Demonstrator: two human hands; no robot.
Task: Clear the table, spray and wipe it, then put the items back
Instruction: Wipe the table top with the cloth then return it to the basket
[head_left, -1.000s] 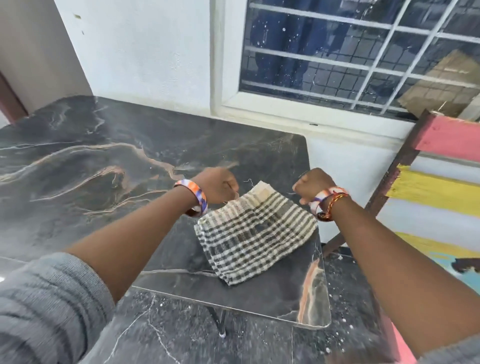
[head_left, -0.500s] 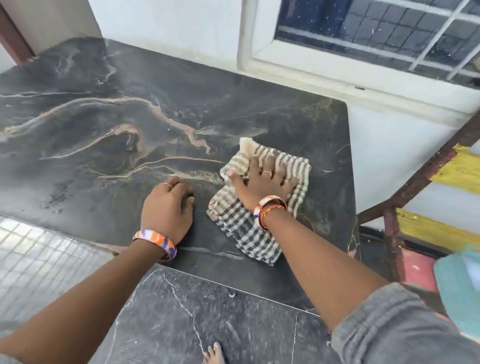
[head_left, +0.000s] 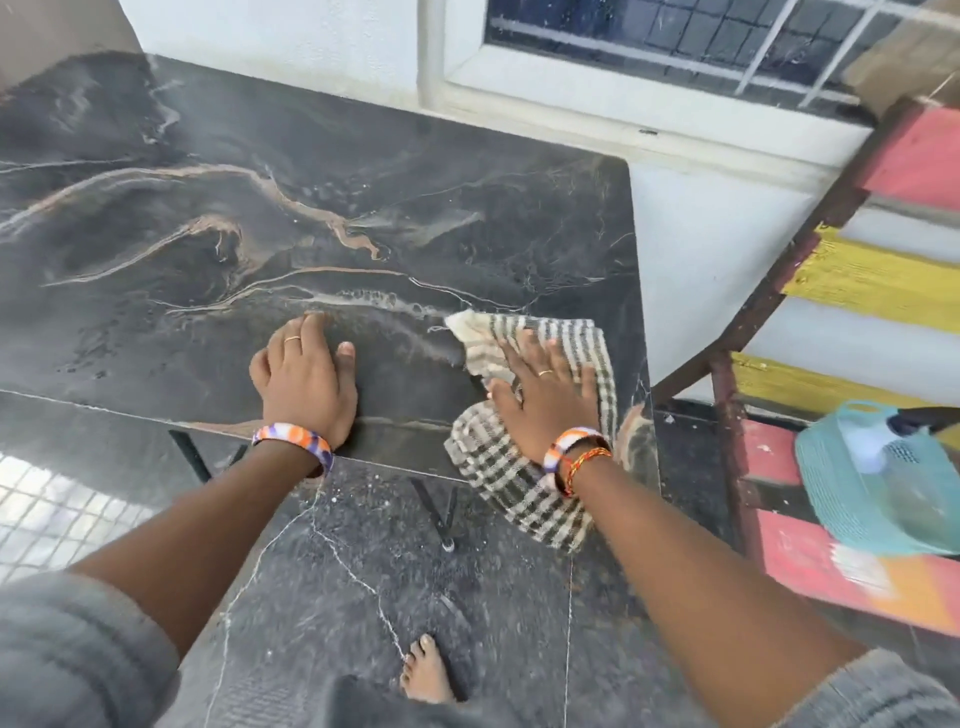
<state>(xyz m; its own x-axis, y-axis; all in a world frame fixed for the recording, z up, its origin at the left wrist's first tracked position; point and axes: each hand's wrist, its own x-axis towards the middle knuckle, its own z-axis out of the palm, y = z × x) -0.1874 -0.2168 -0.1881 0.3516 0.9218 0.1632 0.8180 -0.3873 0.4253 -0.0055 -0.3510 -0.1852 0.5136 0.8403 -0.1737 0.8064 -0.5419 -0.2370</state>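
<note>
Cloth (head_left: 524, 467) under right hand (head_left: 550, 400) now nearer, overhanging the table (head_left: 363, 182) front edge

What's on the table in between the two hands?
Nothing: in the head view only bare, damp-looking dark marble tabletop lies between the left hand and the right hand, which presses flat on the checked cloth.

Checked cloth (head_left: 524, 415) on dark marble table (head_left: 208, 218)

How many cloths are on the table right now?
1. The checked cloth lies at the near right corner of the table, under the flat right hand, with one end hanging over the near edge. No other cloth shows.
</note>
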